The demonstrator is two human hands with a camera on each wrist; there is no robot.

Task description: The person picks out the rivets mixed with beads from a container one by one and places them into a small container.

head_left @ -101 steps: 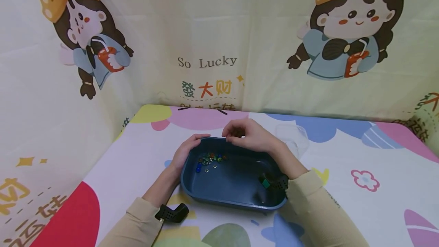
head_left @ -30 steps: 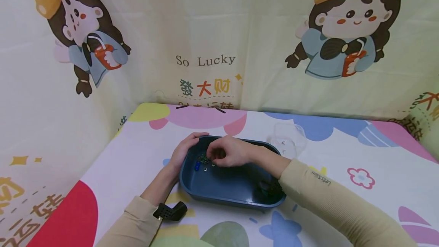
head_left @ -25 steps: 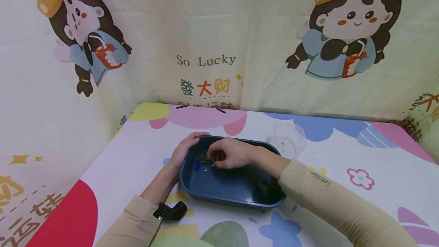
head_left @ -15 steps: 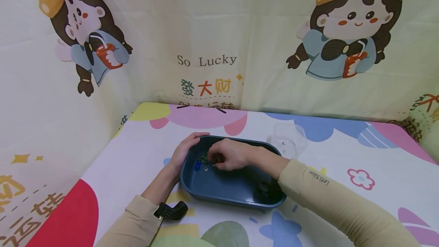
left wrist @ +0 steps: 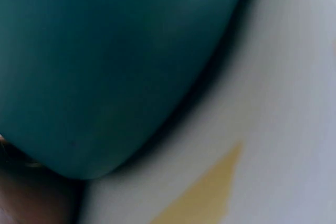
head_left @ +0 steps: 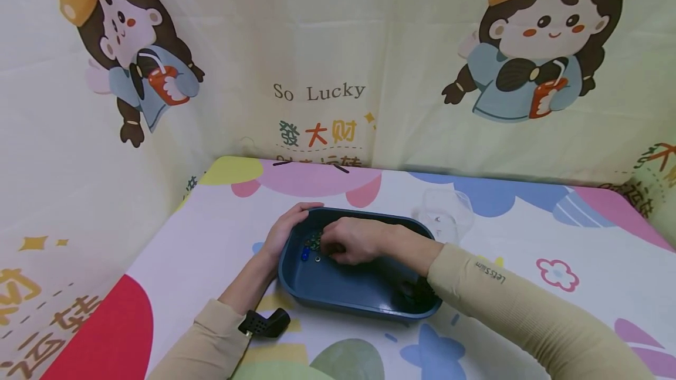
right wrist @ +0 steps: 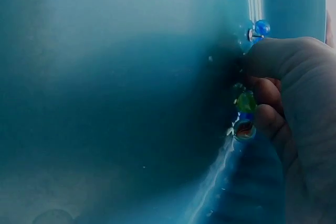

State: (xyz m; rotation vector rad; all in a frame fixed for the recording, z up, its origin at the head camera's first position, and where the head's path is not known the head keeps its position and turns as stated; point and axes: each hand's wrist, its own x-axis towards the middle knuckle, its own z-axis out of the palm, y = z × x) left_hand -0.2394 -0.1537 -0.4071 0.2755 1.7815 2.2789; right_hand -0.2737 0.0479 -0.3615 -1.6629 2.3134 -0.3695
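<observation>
A dark blue plastic basin [head_left: 359, 304] lies on the table before me. My left hand [head_left: 282, 230] grips its far left corner, fingers along the outside and thumb at the rim. Reaching into the basin, my right hand [head_left: 351, 242] has curled fingers beside a heap of glass marbles [head_left: 315, 241]. Blue marbles [head_left: 306, 253] and a small pale disc, seemingly a thumbtack [head_left: 318, 259], lie left of it. In the right wrist view a thumbtack [right wrist: 251, 35] sits by my thumb, and green and brown marbles [right wrist: 245, 102] by the fingers. The right fingertips are hidden; any grasp is unclear.
Behind the basin to the right stands a clear plastic container [head_left: 449, 216], with a small shiny bit inside. A patterned cloth [head_left: 507, 245] covers the table, and a printed curtain [head_left: 406, 75] hangs behind. The left wrist view is mostly the basin's outer wall [left wrist: 105, 77].
My right hand came down from above the basin's far rim to the marbles, then edged slightly nearer to me. A pale disc by its thumb is now hidden. My left hand stayed put.
</observation>
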